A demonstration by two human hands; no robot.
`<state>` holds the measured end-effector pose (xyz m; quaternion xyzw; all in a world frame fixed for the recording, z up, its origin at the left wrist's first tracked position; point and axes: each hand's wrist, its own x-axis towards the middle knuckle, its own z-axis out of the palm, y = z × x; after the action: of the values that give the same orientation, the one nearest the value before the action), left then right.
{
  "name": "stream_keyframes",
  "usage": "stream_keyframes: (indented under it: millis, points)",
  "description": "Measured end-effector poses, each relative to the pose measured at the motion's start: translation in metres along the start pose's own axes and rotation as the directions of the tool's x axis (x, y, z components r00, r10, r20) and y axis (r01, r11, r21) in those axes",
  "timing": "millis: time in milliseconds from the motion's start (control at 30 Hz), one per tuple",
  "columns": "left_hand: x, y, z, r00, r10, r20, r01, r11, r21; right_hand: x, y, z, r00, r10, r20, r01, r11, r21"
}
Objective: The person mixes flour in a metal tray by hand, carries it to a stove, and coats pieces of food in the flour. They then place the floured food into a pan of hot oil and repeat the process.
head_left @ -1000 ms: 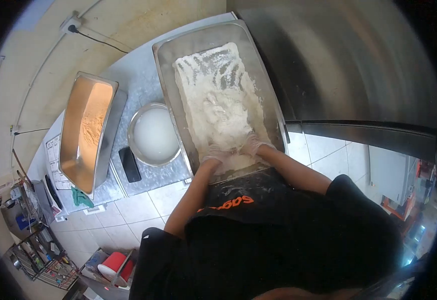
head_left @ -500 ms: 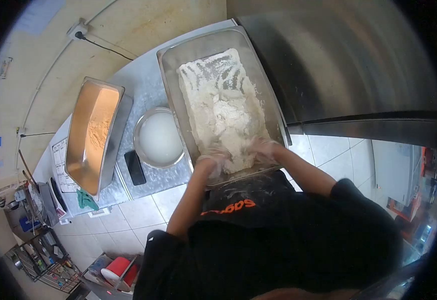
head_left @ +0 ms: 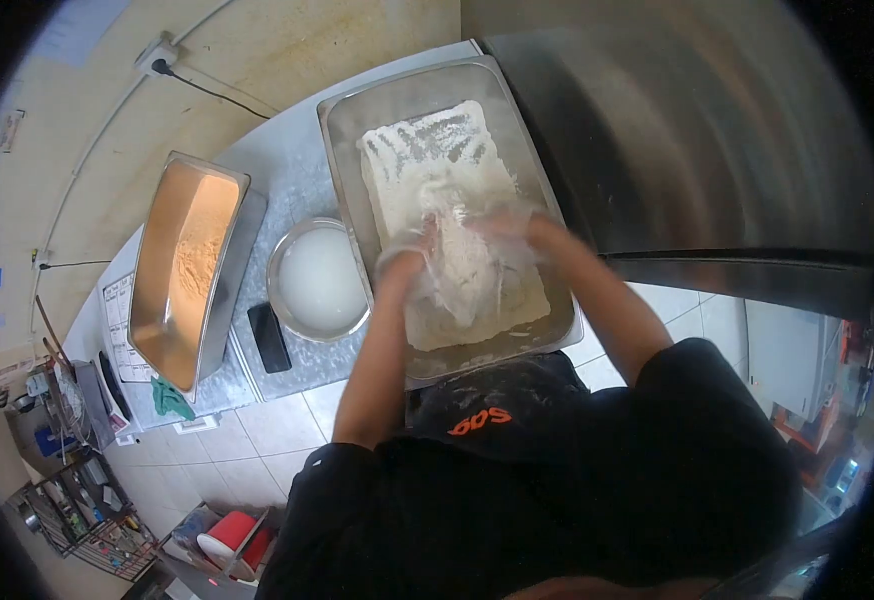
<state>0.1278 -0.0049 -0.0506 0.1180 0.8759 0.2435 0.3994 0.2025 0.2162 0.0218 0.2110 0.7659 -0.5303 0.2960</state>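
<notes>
Your hands are a blur in the middle of the pan, so detail is scarce here. Your left hand [head_left: 404,262] and right hand [head_left: 505,228] sit close together over the flour [head_left: 437,190], both pale with coating. I cannot tell whether the fingers are curled on anything or spread. Something floury and streaky lies between them, too smeared to name.

The flour fills the big steel pan [head_left: 397,95] on the surface [head_left: 287,170], right in front of you. It is off-white and lumpy, with finger furrows raked through the far end.

Just left of the pan sits a round bowl [head_left: 319,280] of white liquid with a dark phone [head_left: 270,337] beside it. Farther left, a second pan [head_left: 189,262] holds orange-brown powder. Your torso cuts off the near edge.
</notes>
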Motion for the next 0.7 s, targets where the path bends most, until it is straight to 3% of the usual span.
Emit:
stream_keyframes:
  millis: [33,67,100,133,167,200,233,300,367,400,433,467,500,533,567,600,633,667,700]
  points:
    - [-0.007,0.020,-0.028,1.000,-0.006,0.011,0.006,1.000,-0.001,0.042,0.018,-0.018,1.000,-0.026,0.004,0.027,0.986,-0.167]
    - [-0.009,0.025,-0.049,0.999,0.030,0.017,-0.032,0.991,0.132,0.089,0.037,-0.037,0.999,-0.048,0.017,0.051,0.944,-0.326]
    - [-0.005,0.026,-0.058,0.997,0.068,0.028,-0.073,0.962,0.263,0.101,0.018,-0.043,0.988,-0.090,-0.123,0.039,0.930,-0.366]
    - [0.008,0.031,-0.057,0.997,0.069,0.034,-0.075,0.961,0.267,0.109,-0.006,-0.042,0.953,-0.145,-0.265,0.026,0.912,-0.408]
    - [0.023,0.036,-0.049,0.969,0.194,-0.153,-0.145,0.948,0.284,0.121,0.000,-0.027,0.953,-0.143,-0.267,0.024,0.914,-0.405]
    - [0.035,0.038,-0.041,0.888,0.312,-0.338,-0.207,0.927,0.311,0.145,0.016,-0.007,0.936,-0.295,-0.190,0.140,0.811,-0.569]
    - [0.054,0.021,-0.016,0.887,0.314,-0.338,-0.208,0.927,0.313,0.168,0.037,0.011,0.902,-0.423,-0.089,0.245,0.669,-0.702]
    - [0.093,-0.024,0.041,0.784,0.471,-0.404,-0.237,0.829,0.506,0.187,0.089,0.050,0.807,-0.591,0.004,0.490,0.665,-0.564]
    - [0.006,0.014,0.014,0.964,0.192,-0.184,-0.165,0.974,0.153,0.228,0.195,0.077,0.644,-0.725,0.244,0.505,0.163,-0.848]
    - [-0.008,0.003,0.020,0.973,0.187,-0.134,-0.172,0.978,0.115,0.176,0.151,0.058,0.751,-0.572,0.331,0.615,0.423,-0.665]
    - [-0.014,-0.006,0.023,0.979,0.185,-0.083,-0.179,0.981,0.078,0.117,0.101,0.038,0.828,-0.386,0.407,0.544,0.727,-0.418]
    - [-0.021,-0.005,0.020,0.980,0.185,-0.077,-0.179,0.981,0.077,0.053,0.045,0.016,0.866,-0.191,0.462,0.329,0.914,-0.239]
    - [-0.033,-0.001,0.015,0.987,0.144,-0.070,-0.139,0.987,0.078,0.011,0.018,0.015,0.866,-0.182,0.466,0.319,0.918,-0.235]
    - [-0.043,0.001,0.015,0.992,0.102,-0.070,-0.096,0.992,0.076,-0.022,-0.004,0.016,0.983,-0.126,0.134,0.167,0.917,-0.362]
    - [-0.056,-0.006,0.026,0.993,0.095,-0.071,-0.091,0.993,0.070,-0.045,-0.013,0.024,0.971,-0.090,-0.221,-0.014,0.902,-0.431]
    - [-0.068,-0.015,0.043,0.938,0.221,-0.268,-0.136,0.943,0.304,-0.061,-0.008,0.043,0.971,-0.097,-0.220,-0.008,0.901,-0.434]
    - [-0.070,-0.020,0.059,0.828,0.378,-0.415,-0.120,0.842,0.527,-0.077,0.000,0.064,0.928,-0.071,-0.366,-0.048,0.950,-0.307]
    - [-0.056,-0.027,0.085,0.825,0.379,-0.420,-0.117,0.841,0.528,-0.081,0.008,0.076,0.866,-0.026,-0.500,-0.069,0.983,-0.170]
    - [-0.034,-0.035,0.118,0.907,-0.086,-0.413,0.134,0.987,0.089,-0.073,0.012,0.076,0.864,-0.038,-0.502,-0.059,0.983,-0.176]
